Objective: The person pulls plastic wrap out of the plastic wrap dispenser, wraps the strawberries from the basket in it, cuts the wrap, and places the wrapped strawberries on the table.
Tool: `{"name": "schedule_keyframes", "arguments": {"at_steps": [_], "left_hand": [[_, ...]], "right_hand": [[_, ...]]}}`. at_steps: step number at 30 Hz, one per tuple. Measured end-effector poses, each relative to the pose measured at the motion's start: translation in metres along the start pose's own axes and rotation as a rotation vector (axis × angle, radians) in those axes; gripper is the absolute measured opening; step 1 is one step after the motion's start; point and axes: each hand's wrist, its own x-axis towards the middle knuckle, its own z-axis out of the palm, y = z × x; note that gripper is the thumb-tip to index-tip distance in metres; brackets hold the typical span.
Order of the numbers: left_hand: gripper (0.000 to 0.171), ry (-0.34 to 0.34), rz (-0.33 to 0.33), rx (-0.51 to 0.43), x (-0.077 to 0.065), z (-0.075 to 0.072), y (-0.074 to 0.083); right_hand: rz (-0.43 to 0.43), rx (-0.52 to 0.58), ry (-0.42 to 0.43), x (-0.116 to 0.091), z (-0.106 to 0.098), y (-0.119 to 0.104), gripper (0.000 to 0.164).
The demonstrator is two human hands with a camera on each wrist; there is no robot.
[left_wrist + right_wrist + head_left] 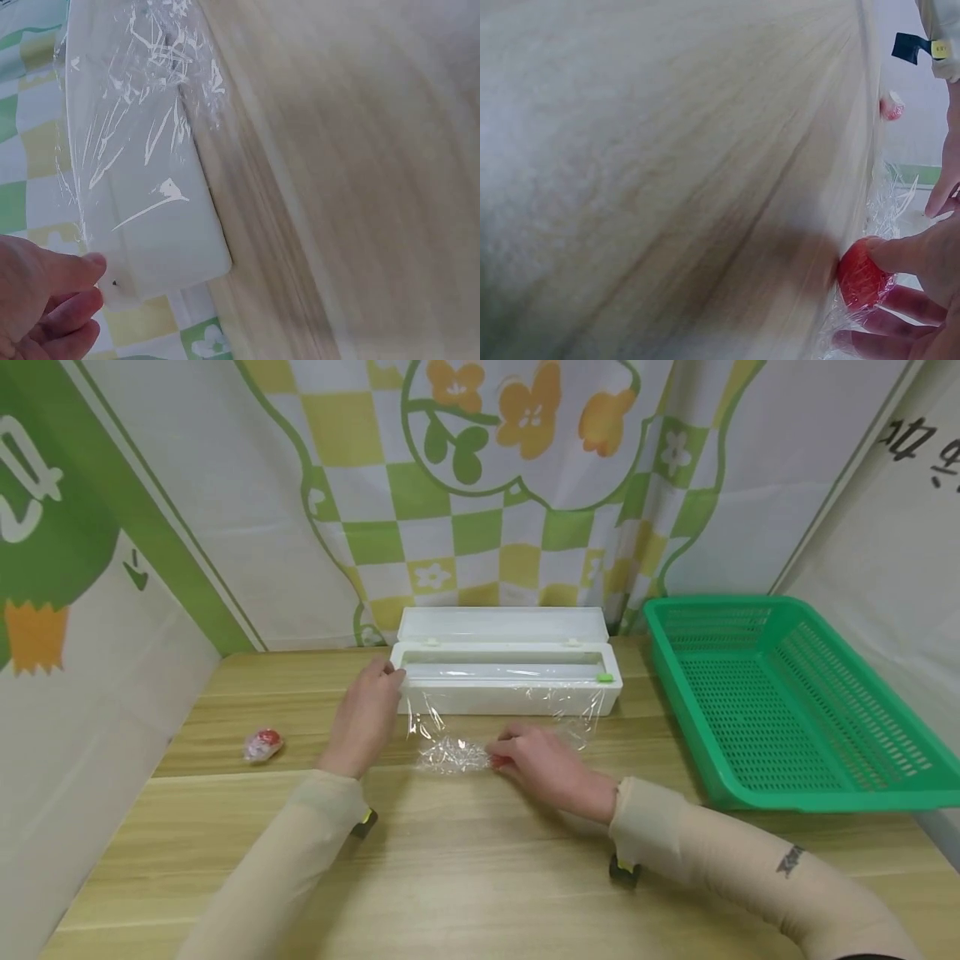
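A white cling film dispenser stands at the back of the table, its lid raised. Clear cling film hangs from it over the front and lies crumpled on the wood. At the dispenser's left end, my left hand grips the corner with thumb and curled fingers. My right hand holds a red round thing, with film around and under it; its exact kind is unclear. In the head view the hand mostly covers it. Farther left lies another small red-and-pale round thing wrapped in film.
A green plastic basket stands on the right side of the table. Behind the dispenser hangs a patterned curtain. A small green slider sits at the dispenser's right end.
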Motion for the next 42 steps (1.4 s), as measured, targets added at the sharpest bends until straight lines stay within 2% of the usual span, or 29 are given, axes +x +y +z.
{"name": "schedule_keyframes", "arguments": {"at_steps": [4,7,13,18,21,26,32,42], "left_hand": [[0.009,0.011,0.002,-0.036,0.006,0.003,-0.003],[0.01,-0.001,-0.011,-0.048,0.01,0.004,-0.004],[0.013,-0.017,-0.001,-0.004,0.013,0.006,-0.007],[0.016,-0.005,0.026,0.068,0.014,0.008,-0.007],[0.02,-0.014,0.015,0.075,0.014,0.009,-0.007],[0.023,-0.045,-0.03,0.026,0.015,0.009,-0.005],[0.022,-0.019,-0.035,0.018,0.013,0.01,-0.003],[0.02,-0.028,-0.072,0.029,0.014,0.01,-0.002]], "right_hand": [[0.01,0.0,-0.007,0.0,0.001,0.001,0.018],[0.01,0.003,-0.012,0.001,0.001,0.001,0.018],[0.01,0.004,-0.007,0.001,0.0,0.001,0.017],[0.0,0.0,-0.003,0.001,-0.001,0.002,0.014],[-0.001,0.001,-0.006,0.001,-0.001,0.002,0.013],[-0.009,-0.006,0.005,0.0,-0.001,0.001,0.012],[-0.027,0.005,0.024,-0.002,0.001,0.002,0.011],[0.009,0.068,0.037,-0.014,0.0,0.004,0.023]]}}
